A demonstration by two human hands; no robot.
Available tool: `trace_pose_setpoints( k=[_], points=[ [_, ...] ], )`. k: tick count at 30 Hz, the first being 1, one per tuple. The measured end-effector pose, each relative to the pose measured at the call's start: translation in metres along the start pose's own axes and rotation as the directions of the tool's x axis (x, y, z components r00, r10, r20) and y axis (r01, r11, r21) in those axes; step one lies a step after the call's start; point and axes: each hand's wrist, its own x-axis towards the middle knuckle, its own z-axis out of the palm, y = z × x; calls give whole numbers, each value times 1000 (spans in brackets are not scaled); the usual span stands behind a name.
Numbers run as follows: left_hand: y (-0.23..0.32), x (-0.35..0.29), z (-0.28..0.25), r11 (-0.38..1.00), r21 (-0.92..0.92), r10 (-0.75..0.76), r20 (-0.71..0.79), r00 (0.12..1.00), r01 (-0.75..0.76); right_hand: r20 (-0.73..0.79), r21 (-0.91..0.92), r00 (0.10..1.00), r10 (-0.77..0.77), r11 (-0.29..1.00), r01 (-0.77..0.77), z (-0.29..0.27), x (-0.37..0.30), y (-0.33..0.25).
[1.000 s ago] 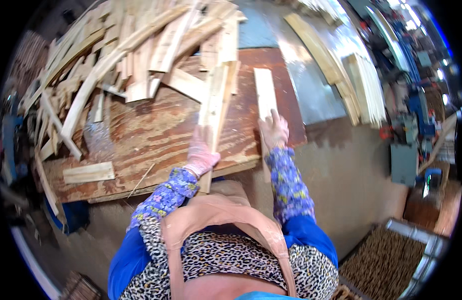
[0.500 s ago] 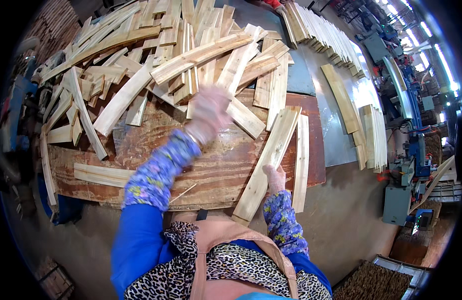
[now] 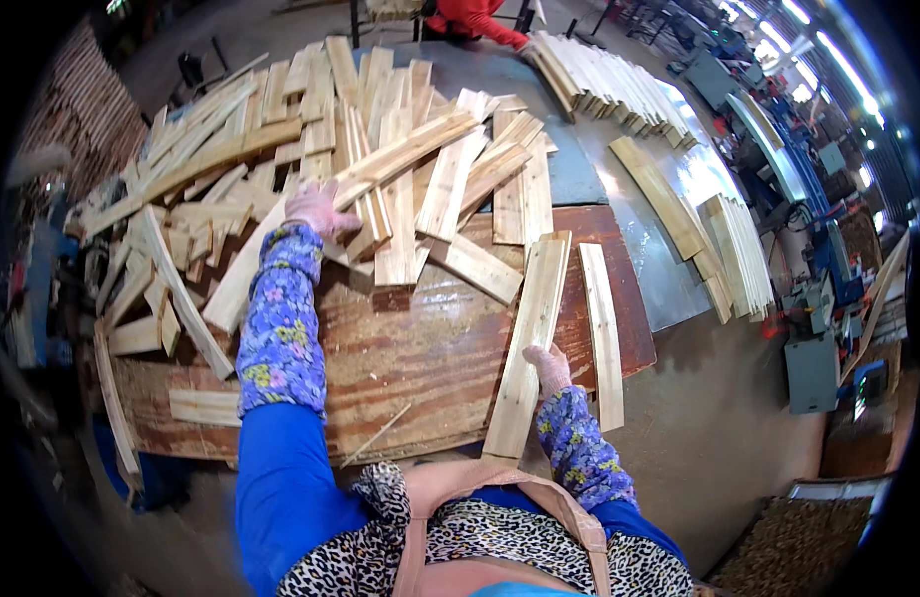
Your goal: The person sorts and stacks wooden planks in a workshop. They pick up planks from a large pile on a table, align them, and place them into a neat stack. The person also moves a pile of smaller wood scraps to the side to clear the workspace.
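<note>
My right hand [image 3: 550, 369], in a pinkish glove, is closed on the edge of a long pale wooden board [image 3: 529, 343] that slants across the table's near right part. The thumb lies on top of the board, while the other fingers are hidden. At the near edge of a heap of loose boards, my left hand [image 3: 321, 210] has its gloved fingers spread over the left end of a long board [image 3: 405, 159]. No firm grip shows there. Just right of my right hand lies another narrow board [image 3: 603, 333].
A brown, worn wooden tabletop [image 3: 380, 343] carries the heap. A short board [image 3: 203, 406] and a thin sliver [image 3: 375, 435] lie near its front edge. Stacked boards [image 3: 619, 90] line the metal surface [image 3: 669, 289] at right. A person in red [image 3: 470, 22] stands beyond.
My left hand has moved left and away from me, onto the heap. My right hand keeps its hold on the board. The whole view has shifted slightly.
</note>
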Motion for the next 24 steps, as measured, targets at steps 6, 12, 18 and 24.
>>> trace_pose_setpoints(
  k=[6,12,18,24],
  points=[
    [12,-31,-2,818,-572,189,164,968,-63,55,10,998,-32,999,32,-18,2,4],
    [68,-166,77,-218,-904,618,163,769,367,152,187,988,-34,982,5,-30,-10,-22],
    [171,-249,180,5,-906,669,317,673,422,276,387,958,-76,921,-38,-23,-5,-36],
    [217,-240,192,776,-605,629,721,292,-178,426,527,902,-69,829,-185,-32,-22,-38]
  ],
)
